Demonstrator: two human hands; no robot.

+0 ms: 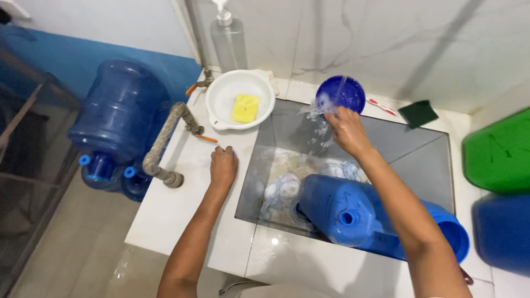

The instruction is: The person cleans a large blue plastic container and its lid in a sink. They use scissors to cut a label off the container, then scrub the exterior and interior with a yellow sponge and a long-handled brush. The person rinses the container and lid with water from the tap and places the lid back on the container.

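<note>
My right hand (345,129) holds a round blue dipper (341,94) tilted over the deep grey sink (425,149), and water splashes off its rim. My left hand (222,166) rests closed on the white tiled ledge (182,204) at the sink's left edge, with a small blue thing just showing at its fingertips. A big blue water jug (364,218) lies on its side in the sink, neck toward me. Several small clear caps (281,187) lie on the sink floor beside it.
A white basin (221,96) with a yellow sponge (246,107) sits on the ledge, a clear pump bottle (228,38) behind it. A wrapped pipe tap (163,149) juts left. Blue jugs (118,118) lie on the floor. A green scouring pad (418,113), green and blue containers (499,152) stand right.
</note>
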